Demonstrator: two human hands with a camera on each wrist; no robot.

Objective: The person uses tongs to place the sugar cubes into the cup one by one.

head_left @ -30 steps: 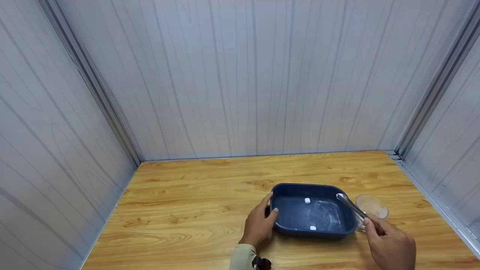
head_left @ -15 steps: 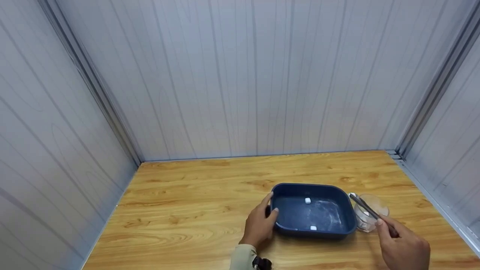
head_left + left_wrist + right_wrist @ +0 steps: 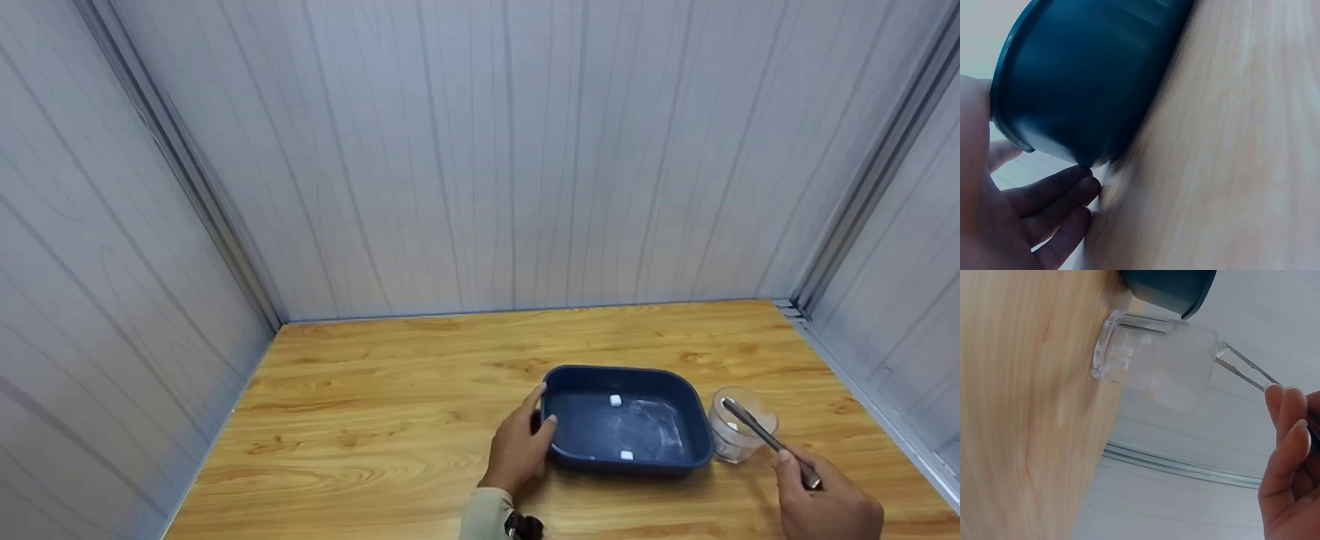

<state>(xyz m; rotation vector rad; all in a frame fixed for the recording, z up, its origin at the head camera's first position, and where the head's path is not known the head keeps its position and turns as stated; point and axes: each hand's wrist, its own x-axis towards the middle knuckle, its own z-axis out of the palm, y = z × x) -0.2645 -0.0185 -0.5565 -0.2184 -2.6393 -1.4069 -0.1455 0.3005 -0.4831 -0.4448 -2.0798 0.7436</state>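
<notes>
My left hand (image 3: 519, 448) holds the left end of a dark blue rectangular dish (image 3: 630, 466), with thumb and index finger at its rim. In the left wrist view the other fingers (image 3: 1064, 194) touch the outer wall low down, near the table. Two small white cubes, one the far cube (image 3: 616, 400) and one the near cube (image 3: 626, 455), lie in the dish beside white powder smears. My right hand (image 3: 829, 501) pinches metal tweezers (image 3: 766, 436), their serrated tips gripping a white cube (image 3: 1221, 349) at the mouth of a clear glass (image 3: 1157, 363). Several white cubes sit in the glass's bottom.
The glass stands on the wooden table (image 3: 375, 420), close against the right end of the dish. White panel walls (image 3: 480, 165) enclose the table at the back and on both sides.
My right hand has moved right and toward me, carrying the tweezers and their white cube from over the dish's right end to over the glass. My left hand and the dish stay put.
</notes>
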